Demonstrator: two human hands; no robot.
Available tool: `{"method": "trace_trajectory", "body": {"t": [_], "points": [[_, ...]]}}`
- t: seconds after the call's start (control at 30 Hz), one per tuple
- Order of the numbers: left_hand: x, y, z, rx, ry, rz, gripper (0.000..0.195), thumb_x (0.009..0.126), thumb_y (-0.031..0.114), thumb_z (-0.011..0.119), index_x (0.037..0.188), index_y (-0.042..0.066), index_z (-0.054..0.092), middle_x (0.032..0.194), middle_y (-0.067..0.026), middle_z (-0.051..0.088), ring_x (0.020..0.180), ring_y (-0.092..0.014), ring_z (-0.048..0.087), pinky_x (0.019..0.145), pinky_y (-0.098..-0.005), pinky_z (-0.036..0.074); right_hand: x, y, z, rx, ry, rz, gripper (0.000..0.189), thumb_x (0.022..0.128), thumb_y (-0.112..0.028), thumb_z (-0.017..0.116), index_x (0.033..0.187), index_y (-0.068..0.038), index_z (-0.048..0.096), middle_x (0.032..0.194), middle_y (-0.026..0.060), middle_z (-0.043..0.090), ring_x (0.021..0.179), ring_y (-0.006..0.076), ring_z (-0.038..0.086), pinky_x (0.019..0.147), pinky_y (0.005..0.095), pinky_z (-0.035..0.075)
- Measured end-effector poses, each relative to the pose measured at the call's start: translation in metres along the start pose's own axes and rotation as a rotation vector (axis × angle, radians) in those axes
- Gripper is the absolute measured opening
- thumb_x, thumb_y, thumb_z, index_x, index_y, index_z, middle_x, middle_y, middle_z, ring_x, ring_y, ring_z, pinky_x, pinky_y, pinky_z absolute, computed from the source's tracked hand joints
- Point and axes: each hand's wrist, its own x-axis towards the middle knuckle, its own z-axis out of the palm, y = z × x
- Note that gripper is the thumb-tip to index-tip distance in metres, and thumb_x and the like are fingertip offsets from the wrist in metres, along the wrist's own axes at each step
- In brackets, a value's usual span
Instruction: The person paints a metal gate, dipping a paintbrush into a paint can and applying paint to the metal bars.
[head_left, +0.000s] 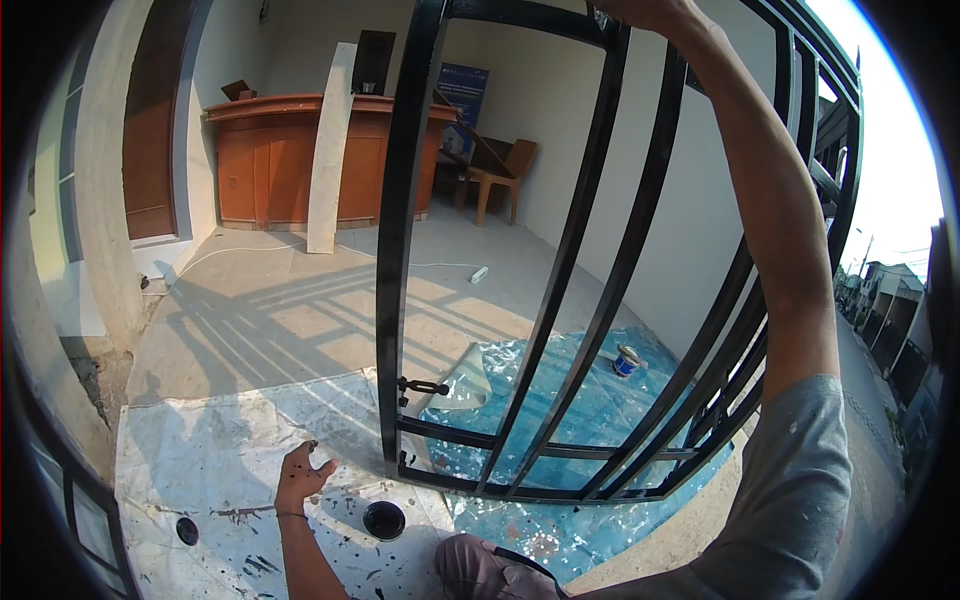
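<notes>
My left hand is spotted with dark paint and hangs over the white drop sheet, fingers apart and holding nothing. Just right of it, a round container of black paint sits on the sheet. A small dark lid-like disc lies farther left. My raised right hand is at the top of the black metal gate, cut off by the picture's edge; whether it grips anything cannot be seen. A slide bolt sticks out from the gate's upright, low down.
A paint-splashed blue tarp lies under the gate, with a small paint can on it. Behind are a wooden counter, a leaning board, a plastic chair and a power strip on a white cord. Outside runs a street.
</notes>
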Motion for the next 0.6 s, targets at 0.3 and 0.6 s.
{"method": "trace_trajectory", "body": {"t": [0.3, 0.6], "points": [[0.000, 0.019, -0.004, -0.082, -0.019, -0.021, 0.070, 0.079, 0.038, 0.084, 0.127, -0.008, 0.063, 0.123, -0.0303, 0.067, 0.117, -0.042, 0.065, 0.098, -0.0464, 0.054, 0.014, -0.013, 0.008, 0.406, 0.229, -0.057, 0.020, 0.084, -0.017, 0.079, 0.085, -0.002, 0.065, 0.080, 0.0115, 0.073, 0.072, 0.0192, 0.070, 0.067, 0.0354, 0.055], [-0.005, 0.018, -0.008, -0.045, -0.043, -0.044, 0.074, 0.080, 0.042, 0.083, 0.130, -0.007, 0.061, 0.127, -0.0271, 0.067, 0.116, -0.039, 0.067, 0.096, -0.0437, 0.055, -0.009, -0.012, -0.005, 0.001, 0.021, -0.050, 0.014, 0.078, -0.009, 0.072, 0.081, 0.001, 0.062, 0.074, 0.0196, 0.067, 0.070, 0.0317, 0.068, 0.066, 0.0431, 0.051]]}}
